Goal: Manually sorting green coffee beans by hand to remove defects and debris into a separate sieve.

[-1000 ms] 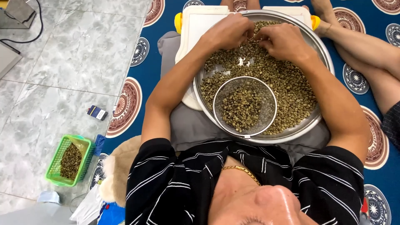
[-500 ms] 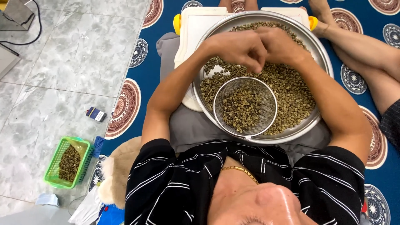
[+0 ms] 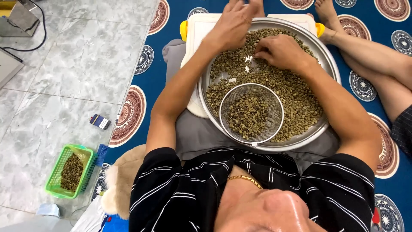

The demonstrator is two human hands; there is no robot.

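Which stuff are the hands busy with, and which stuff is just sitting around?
In use:
left hand
right hand
green beans
big metal bowl
round mesh sieve
white board

Lying about:
green basket
small dark box
black cable

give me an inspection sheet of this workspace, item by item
surface: large round metal basin on the lap, over a white board with yellow knobs
job's things: green coffee beans spread in the basin; round mesh sieve holding beans at its near side
clutter: green plastic basket of darker beans and a small dark box on the tiles
hands: left hand lifted over the far rim, fingers loose; right hand down on the beans
cables: black cable by a metal device, top left
surroundings: grey marble tiles, blue patterned mat, another person's legs at right
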